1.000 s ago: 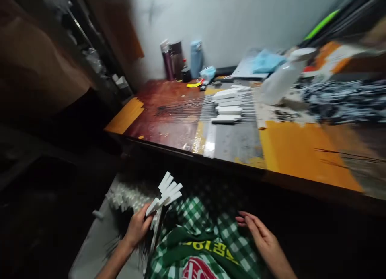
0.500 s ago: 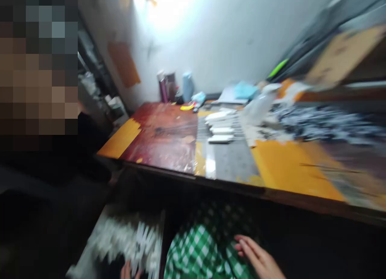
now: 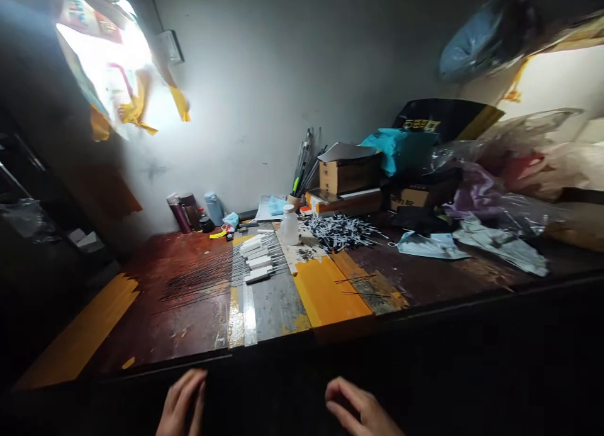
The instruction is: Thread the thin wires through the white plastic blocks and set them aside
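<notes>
My left hand (image 3: pixel 182 403) is below the front edge of the table, fingers curved and a gap showing beside the thumb; nothing is visible in it. To the right, my right hand (image 3: pixel 356 408) is also below that edge, thumb and fingers bent towards each other with space between. Neither hand touches the table. Above them on the tabletop, several white blocks (image 3: pixel 258 261) lie in a row across thin dark rods (image 3: pixel 202 275). A translucent white bottle (image 3: pixel 289 227) stands behind, beside a heap of small black and white pieces (image 3: pixel 340 231).
The table's dark front edge (image 3: pixel 165 363) runs between my hands and the things on top. Bottles (image 3: pixel 214 209) line the wall at the back left. Boxes (image 3: pixel 349 172), face masks (image 3: pixel 431 246) and plastic bags (image 3: pixel 523 153) crowd the right. Two thin rods lie near orange tape (image 3: pixel 325 291).
The view has swung right and up, bringing the table's right end into sight. The tray of white pieces, the green checked cloth and the other person are out of view. My left hand has left the tray.
</notes>
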Action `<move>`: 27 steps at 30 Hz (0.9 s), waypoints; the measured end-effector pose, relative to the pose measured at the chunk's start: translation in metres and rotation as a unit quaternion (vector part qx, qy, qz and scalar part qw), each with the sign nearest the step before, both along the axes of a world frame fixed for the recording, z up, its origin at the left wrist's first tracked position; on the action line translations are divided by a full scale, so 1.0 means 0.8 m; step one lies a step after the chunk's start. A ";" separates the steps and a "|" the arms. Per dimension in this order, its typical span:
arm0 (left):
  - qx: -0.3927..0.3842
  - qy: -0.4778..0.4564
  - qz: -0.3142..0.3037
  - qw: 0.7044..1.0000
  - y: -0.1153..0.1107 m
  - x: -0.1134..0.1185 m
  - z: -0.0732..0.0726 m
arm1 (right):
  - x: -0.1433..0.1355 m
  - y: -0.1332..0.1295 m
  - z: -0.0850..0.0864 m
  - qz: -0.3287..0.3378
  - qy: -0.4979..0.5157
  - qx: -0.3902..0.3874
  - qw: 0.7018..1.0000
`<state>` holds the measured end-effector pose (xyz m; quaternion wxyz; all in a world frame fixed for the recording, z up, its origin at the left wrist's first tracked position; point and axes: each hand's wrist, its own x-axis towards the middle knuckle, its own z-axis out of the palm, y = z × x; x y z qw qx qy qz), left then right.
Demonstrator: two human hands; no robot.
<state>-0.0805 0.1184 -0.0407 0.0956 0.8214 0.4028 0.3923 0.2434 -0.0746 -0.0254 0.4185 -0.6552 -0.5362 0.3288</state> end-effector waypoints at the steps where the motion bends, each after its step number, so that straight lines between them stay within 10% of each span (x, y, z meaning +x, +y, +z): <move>1: 0.021 0.008 -0.023 0.999 0.010 0.022 0.020 | 0.017 0.002 0.014 -0.027 -0.028 0.027 0.999; 6: 0.101 0.115 -0.083 0.985 0.098 0.160 0.092 | 0.119 0.017 0.062 -0.145 -0.220 0.165 0.950; 15: 0.108 0.339 -0.018 0.934 0.144 0.226 0.091 | 0.210 0.047 0.055 -0.143 -0.311 0.134 0.930; 22: -0.068 0.178 -0.133 0.973 0.068 0.205 0.140 | 0.189 0.043 0.075 -0.120 -0.238 0.148 0.952; 27: -0.456 0.022 -0.201 0.867 -0.034 0.169 0.165 | 0.109 0.033 0.092 -0.033 -0.059 0.135 0.989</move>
